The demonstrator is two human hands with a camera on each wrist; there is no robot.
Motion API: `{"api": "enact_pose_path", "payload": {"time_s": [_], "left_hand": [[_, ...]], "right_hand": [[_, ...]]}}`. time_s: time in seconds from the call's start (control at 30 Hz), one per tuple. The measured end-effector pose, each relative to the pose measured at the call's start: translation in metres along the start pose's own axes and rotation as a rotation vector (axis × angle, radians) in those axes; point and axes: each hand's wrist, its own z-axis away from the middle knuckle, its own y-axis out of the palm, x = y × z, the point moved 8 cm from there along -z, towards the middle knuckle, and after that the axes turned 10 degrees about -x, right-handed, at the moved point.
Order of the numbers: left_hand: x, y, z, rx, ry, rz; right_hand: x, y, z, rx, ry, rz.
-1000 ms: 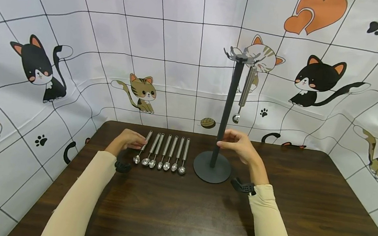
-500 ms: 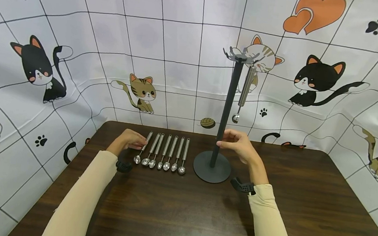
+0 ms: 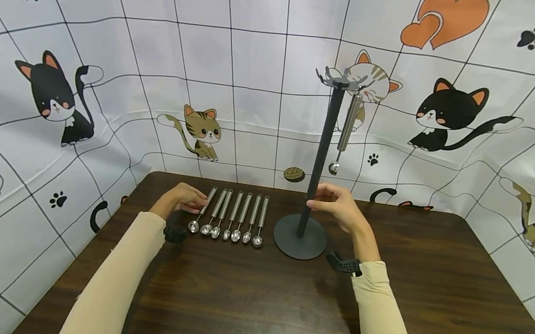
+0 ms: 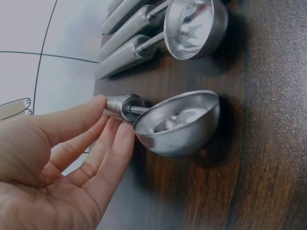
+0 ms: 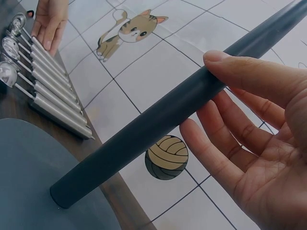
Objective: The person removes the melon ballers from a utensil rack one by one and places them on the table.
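Note:
In the head view my left hand (image 3: pixel 186 198) is at the leftmost melon baller (image 3: pixel 193 227) of a row on the table. The left wrist view shows thumb and fingers pinching its steel handle near the neck, with the round bowl (image 4: pixel 180 136) facing up. Several more steel melon ballers (image 3: pixel 240 219) lie side by side to its right, handles pointing away. My right hand (image 3: pixel 339 207) holds the dark pole (image 3: pixel 324 151) of an upright hook stand between thumb and fingers. One melon baller (image 3: pixel 350 122) hangs, bowl down, from the stand's hooks (image 3: pixel 340 80).
The stand's round flat base (image 3: pixel 299 246) rests on the dark wooden table (image 3: pixel 251 308), right of the row. Behind the table's back edge hangs a white sheet (image 3: pixel 255 55) printed with cats and grid lines.
The melon baller at my left hand has turned slightly, its bowl now facing up more. My right hand and the stand have stayed in place.

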Motion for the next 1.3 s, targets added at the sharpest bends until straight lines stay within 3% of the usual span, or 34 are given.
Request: {"api": "enact_pose_path", "payload": {"time_s": [0.33, 1.3], "left_hand": [[0.0010, -0.0030, 0.0023, 0.013, 0.001, -0.042], [0.0012, -0.0012, 0.0052, 0.010, -0.018, -0.039]], "right_hand": [[0.0016, 0.0017, 0.0004, 0.002, 0.002, 0.008], [0.0005, 0.0005, -0.0004, 0.006, 0.002, -0.015]]}}
